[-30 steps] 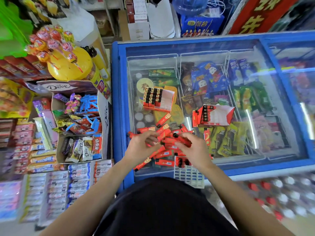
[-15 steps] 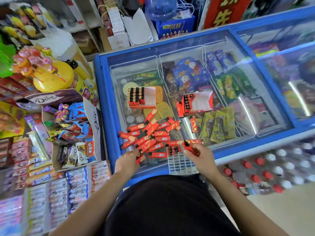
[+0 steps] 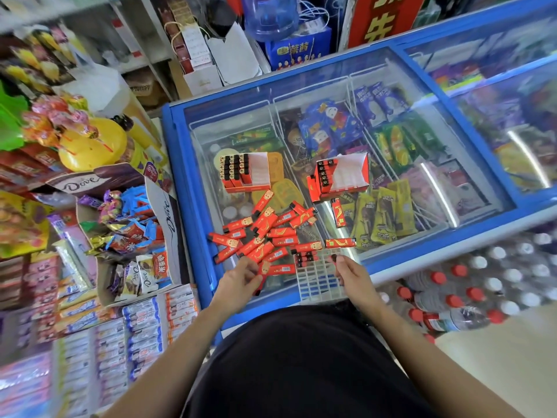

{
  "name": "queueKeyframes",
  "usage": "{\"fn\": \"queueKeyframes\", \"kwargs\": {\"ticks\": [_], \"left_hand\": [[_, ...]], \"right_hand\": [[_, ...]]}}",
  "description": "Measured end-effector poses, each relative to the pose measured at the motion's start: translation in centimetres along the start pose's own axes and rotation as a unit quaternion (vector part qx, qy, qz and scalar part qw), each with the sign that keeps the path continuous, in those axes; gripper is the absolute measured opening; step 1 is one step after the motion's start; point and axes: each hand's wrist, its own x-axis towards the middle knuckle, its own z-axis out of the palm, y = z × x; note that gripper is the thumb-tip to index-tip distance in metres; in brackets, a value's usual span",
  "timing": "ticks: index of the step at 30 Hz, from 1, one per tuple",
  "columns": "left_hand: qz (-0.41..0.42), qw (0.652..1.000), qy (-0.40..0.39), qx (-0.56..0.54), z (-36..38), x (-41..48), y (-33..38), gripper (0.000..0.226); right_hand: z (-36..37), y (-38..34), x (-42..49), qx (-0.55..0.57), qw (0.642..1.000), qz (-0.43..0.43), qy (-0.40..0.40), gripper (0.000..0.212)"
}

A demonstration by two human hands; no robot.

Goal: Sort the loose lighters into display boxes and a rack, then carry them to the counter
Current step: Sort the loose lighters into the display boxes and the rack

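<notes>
**Trainee:** Where is the stock?

**Supervisor:** The loose lighters [image 3: 271, 230] lie in a crossed heap on the glass lid [image 3: 256, 95] of the blue chest freezer [image 3: 177, 158], towards its near left corner. One stray lighter [image 3: 340, 242] lies flat just right of the heap. A second stray [image 3: 339, 212] lies beyond it, near the right-hand box.

**Trainee:** And the containers?

**Supervisor:** Two red display boxes stand on the same lid, beyond the heap. The left display box [image 3: 247, 171] has rows of black-capped lighters filling its left part. The right display box [image 3: 340, 175] holds one column at its left end, and the rest shows white dividers. The clear rack [image 3: 316, 282] lies at the lid's near edge, between the hands. A few seated lighters [image 3: 306, 257] occupy its far left cells.

**Trainee:** What is the state of the hands?

**Supervisor:** On the left hand [image 3: 238, 282] the fingers are curled and pinch one red lighter [image 3: 259, 282] at the near edge of the heap. On the right hand [image 3: 352, 276] the thumb and fingers are closed on the end of a dark-capped lighter [image 3: 334, 258] over the rack's far right cells. I cannot tell whether it touches the rack.

**Trainee:** What is around the freezer?

**Supervisor:** A Dove carton [image 3: 168, 218] of sweets stands to its left. Packs of water bottles [image 3: 482, 282] sit on the floor to its right.
</notes>
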Motion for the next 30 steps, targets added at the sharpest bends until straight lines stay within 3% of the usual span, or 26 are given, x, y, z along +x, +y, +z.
{"fn": "queueKeyframes", "kwargs": {"ticks": [8, 12, 18, 30], "left_hand": [[-0.03, 0.991, 0.008, -0.13, -0.4, -0.7, 1.2, 0.015], [-0.001, 0.991, 0.015, -0.131, -0.5, -1.1, 2.0, 0.025], [0.056, 0.994, 0.03, -0.091, 0.1, -1.4, 2.6, 0.02], [0.093, 0.988, 0.043, -0.117, 1.0, -1.7, 3.5, 0.023]], "right_hand": [[0.6, 0.2, 0.0, -0.054, 0.998, -0.015, -0.022, 0.015], [0.6, 0.3, -0.2, -0.05, 0.998, -0.039, -0.021, 0.007], [0.8, 0.0, -0.6, -0.056, 0.994, -0.095, -0.001, 0.016], [2.1, -1.2, 0.4, -0.121, 0.986, -0.11, -0.027, 0.02]]}}
